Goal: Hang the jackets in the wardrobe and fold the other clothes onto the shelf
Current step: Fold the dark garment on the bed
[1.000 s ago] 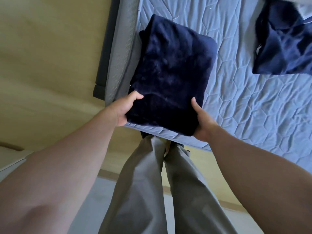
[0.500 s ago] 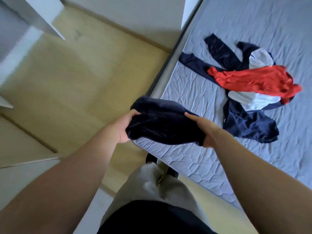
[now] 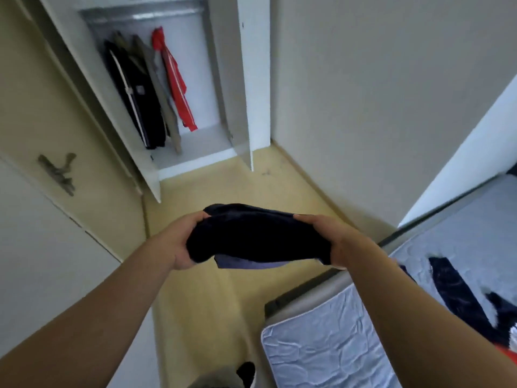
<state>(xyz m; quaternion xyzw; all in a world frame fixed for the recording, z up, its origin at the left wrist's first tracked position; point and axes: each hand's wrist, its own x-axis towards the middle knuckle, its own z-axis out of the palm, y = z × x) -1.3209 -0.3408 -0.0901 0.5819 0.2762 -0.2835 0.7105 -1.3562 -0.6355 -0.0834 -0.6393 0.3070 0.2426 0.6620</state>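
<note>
I carry a folded dark navy garment (image 3: 257,236) in the air above the yellow floor. My left hand (image 3: 179,245) grips its left end and my right hand (image 3: 333,242) grips its right end, thumbs on top. Ahead stands the open white wardrobe (image 3: 254,79); inside hang a black jacket (image 3: 134,99), an olive jacket (image 3: 159,88) and a red jacket (image 3: 176,79). More dark navy clothes (image 3: 458,292) lie on the bed at the right.
The bed with its blue-grey mattress (image 3: 330,348) fills the lower right. A wardrobe door (image 3: 84,121) stands open on the left, another door (image 3: 251,65) on the right. A beige door with a handle (image 3: 58,172) is at the far left.
Both hands lifted the folded navy garment off the mattress. The view swung from the bed towards the open wardrobe, with the garment now held over the floor.
</note>
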